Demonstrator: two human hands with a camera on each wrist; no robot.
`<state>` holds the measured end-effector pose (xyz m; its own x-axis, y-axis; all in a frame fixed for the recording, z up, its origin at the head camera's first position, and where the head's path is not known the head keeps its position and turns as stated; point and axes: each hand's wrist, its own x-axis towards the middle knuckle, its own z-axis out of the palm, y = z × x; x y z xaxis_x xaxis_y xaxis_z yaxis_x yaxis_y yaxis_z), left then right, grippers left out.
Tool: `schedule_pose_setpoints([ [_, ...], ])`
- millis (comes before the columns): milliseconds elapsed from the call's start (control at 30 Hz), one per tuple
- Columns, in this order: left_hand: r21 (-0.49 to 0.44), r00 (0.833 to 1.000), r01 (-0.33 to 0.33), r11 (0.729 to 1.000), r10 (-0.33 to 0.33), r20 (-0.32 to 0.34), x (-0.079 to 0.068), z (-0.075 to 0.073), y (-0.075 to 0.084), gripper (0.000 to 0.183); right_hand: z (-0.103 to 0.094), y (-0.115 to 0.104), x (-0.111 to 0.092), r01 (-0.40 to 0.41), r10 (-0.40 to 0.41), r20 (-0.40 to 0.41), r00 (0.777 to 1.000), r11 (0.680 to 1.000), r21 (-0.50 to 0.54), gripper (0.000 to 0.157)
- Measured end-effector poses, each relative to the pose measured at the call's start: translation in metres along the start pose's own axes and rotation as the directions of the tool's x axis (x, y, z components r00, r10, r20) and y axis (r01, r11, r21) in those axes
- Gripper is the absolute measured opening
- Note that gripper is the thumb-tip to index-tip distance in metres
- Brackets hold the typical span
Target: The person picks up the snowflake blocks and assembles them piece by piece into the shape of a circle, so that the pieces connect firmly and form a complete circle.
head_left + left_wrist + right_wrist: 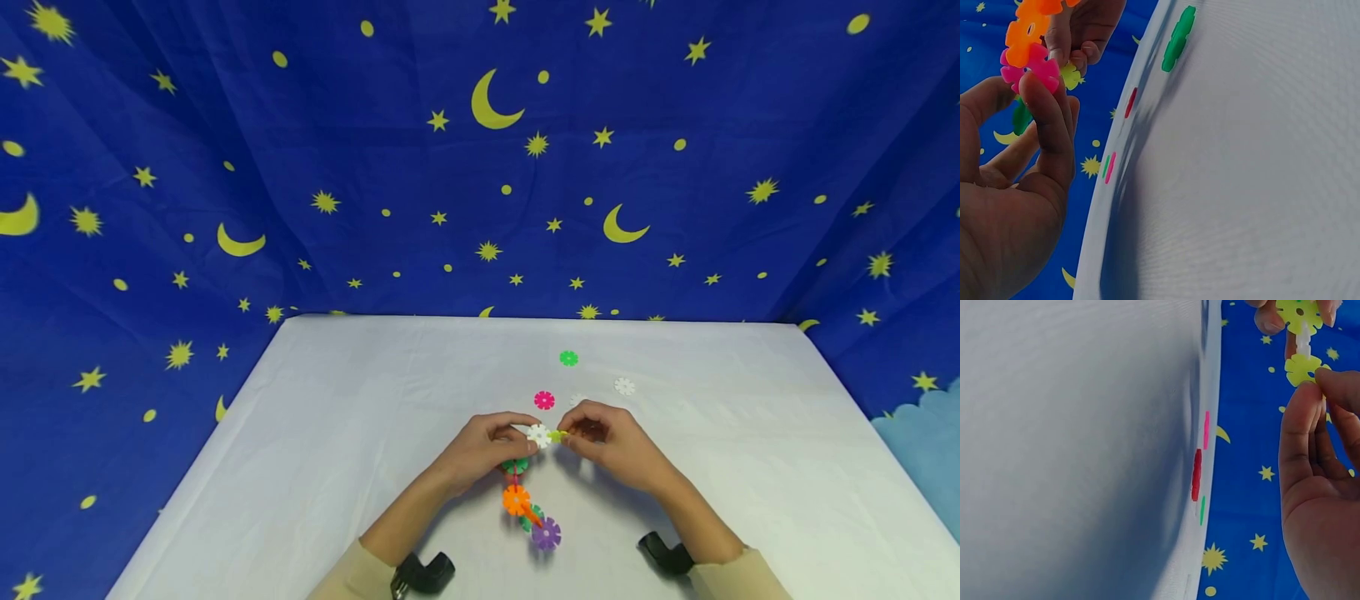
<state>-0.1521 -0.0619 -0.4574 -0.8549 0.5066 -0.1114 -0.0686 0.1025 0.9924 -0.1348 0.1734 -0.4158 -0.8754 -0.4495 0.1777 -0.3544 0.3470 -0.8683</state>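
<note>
In the head view my left hand point(483, 450) holds a chain of slotted plastic snowflake discs, gripping it near a white disc point(538, 436). Below the hand hang green, orange point(516, 500) and purple point(547, 533) discs. The left wrist view shows a pink disc point(1030, 67) and a green disc point(1021, 117) close to that hand's fingertips. My right hand point(618, 446) pinches a yellow disc point(1304, 370) between thumb and finger. This yellow disc meets the white disc, seen edge-on in the right wrist view, with another yellow disc point(1299, 314) beyond.
Loose discs lie on the white table point(375, 375) past the hands: a green one point(568, 358), a pink one point(544, 400) and a white one point(624, 386). Another white disc is partly hidden behind my right hand. A blue star-patterned cloth point(420, 167) hangs behind the table.
</note>
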Motion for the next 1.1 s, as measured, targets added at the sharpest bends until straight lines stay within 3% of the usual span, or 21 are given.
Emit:
schedule_pose_setpoints([
  [333,-0.024,1.0,0.005,1.0,-0.005,0.013,-0.001,0.0,0.001,0.042,0.003,-0.002,0.001,-0.002,0.0,-0.063,0.998,0.999,-0.041,0.013],
  [600,-0.094,0.999,0.015,0.995,-0.011,0.042,-0.001,0.0,-0.002,0.047,0.005,-0.004,0.001,0.02,-0.028,-0.106,0.994,0.997,-0.07,0.013],
  [1100,-0.145,0.998,0.024,0.989,-0.015,0.062,-0.003,-0.003,0.002,0.049,0.012,-0.007,0.0,0.114,-0.135,-0.157,0.978,0.984,-0.135,0.016],
])
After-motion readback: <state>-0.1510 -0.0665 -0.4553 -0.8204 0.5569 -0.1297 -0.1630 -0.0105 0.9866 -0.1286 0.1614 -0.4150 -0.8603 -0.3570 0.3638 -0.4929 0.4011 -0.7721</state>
